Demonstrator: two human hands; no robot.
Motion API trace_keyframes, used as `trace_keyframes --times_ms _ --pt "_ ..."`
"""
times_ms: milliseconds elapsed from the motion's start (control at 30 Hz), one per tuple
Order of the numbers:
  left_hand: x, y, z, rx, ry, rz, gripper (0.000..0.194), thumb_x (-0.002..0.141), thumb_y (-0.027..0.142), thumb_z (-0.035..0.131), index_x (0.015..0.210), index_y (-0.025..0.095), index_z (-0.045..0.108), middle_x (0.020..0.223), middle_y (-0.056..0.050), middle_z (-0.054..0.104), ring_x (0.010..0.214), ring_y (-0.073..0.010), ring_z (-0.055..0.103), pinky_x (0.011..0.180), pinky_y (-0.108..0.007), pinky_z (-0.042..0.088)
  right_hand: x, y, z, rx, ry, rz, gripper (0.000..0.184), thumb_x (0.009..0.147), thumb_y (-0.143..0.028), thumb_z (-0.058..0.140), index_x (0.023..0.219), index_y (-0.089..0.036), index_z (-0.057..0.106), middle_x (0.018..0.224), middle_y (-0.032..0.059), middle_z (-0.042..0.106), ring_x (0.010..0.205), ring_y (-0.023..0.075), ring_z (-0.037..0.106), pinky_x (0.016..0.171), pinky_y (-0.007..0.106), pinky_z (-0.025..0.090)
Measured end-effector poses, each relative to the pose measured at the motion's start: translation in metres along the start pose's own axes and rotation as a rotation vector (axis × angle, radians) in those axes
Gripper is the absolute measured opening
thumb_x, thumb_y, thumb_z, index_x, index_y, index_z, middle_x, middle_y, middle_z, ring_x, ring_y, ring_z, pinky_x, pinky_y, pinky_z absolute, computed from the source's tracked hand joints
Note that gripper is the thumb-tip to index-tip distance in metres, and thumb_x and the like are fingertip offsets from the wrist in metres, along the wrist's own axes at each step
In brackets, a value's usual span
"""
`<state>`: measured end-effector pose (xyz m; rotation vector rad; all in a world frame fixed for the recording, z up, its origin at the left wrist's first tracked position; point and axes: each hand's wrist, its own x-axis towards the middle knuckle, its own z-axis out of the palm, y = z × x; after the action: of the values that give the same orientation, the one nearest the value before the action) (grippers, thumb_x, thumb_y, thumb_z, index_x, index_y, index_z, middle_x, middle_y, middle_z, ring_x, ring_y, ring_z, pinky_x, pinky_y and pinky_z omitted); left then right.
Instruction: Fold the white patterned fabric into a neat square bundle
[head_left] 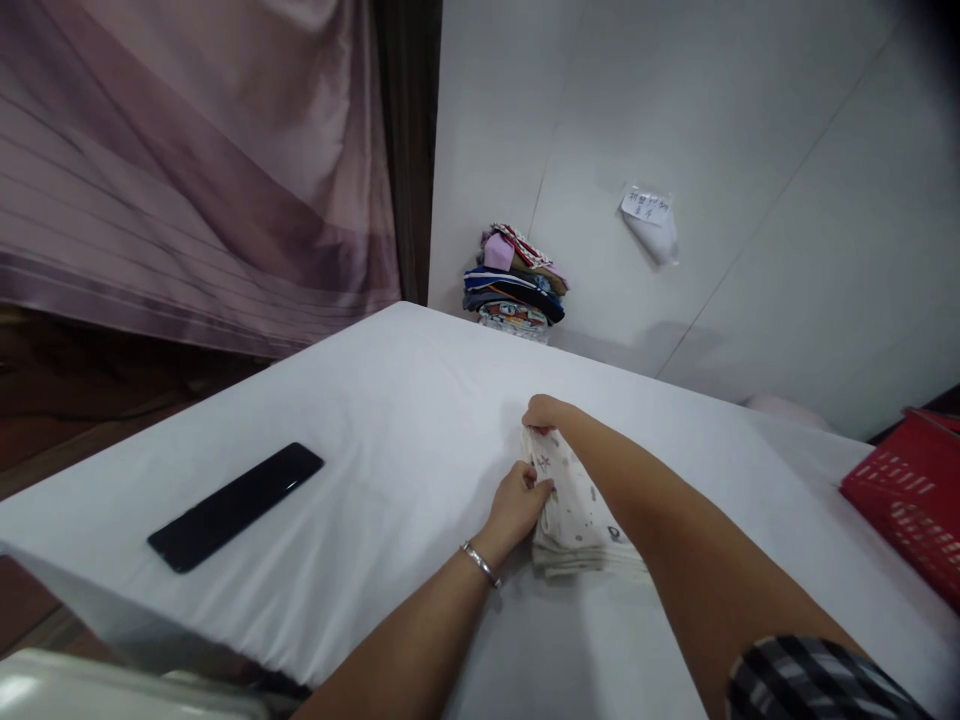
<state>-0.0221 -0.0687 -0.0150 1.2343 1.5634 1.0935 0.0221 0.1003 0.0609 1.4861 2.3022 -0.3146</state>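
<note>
A folded white cloth [581, 510] with a small dark print lies in layers on the white-covered table, partly hidden behind my right forearm. My left hand [520, 505] pinches its left edge, thumb on top and fingers curled at the side. At the far left corner of the cloth, my right hand [546, 412] is closed on the fabric, its fingertips mostly hidden. A silver bracelet [480, 563] circles my left wrist.
On the left of the table [390, 400] lies a black phone-like slab [236, 507]. Beyond the far edge stands a stack of folded clothes [514, 285] against the wall. A red bag or box [911, 500] is at the right. Pink curtains [202, 170] hang at the left.
</note>
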Motion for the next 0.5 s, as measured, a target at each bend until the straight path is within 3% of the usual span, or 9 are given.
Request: trace_keyframes --times_ms 333,500 --pt "-0.0021 0.0042 -0.0026 0.016 -0.008 -0.013 0.017 0.074 0.034 0.057 0.078 0.019 0.048 0.069 0.001 0.053 0.064 -0.0128 0.047 0.058 -0.025 0.032 0.0053 0.0018 -0.0065 -0.015 -0.135 0.051 0.021 0.078 -0.024 0.061 0.076 -0.005 0.068 0.056 0.0077 0.064 0.056 0.0161 0.06 0.055 0.024 0.046" --pt "-0.0016 0.0032 -0.0011 0.008 -0.009 -0.017 0.017 0.073 0.032 0.057 0.078 0.02 0.047 0.07 0.001 0.055 0.064 -0.0129 0.048 0.058 -0.024 0.032 0.0092 0.004 -0.0055 -0.034 -0.165 0.041 0.025 0.084 -0.027 0.058 0.088 -0.004 0.066 0.08 0.0116 0.067 0.071 0.0179 0.063 0.064 0.028 0.049"
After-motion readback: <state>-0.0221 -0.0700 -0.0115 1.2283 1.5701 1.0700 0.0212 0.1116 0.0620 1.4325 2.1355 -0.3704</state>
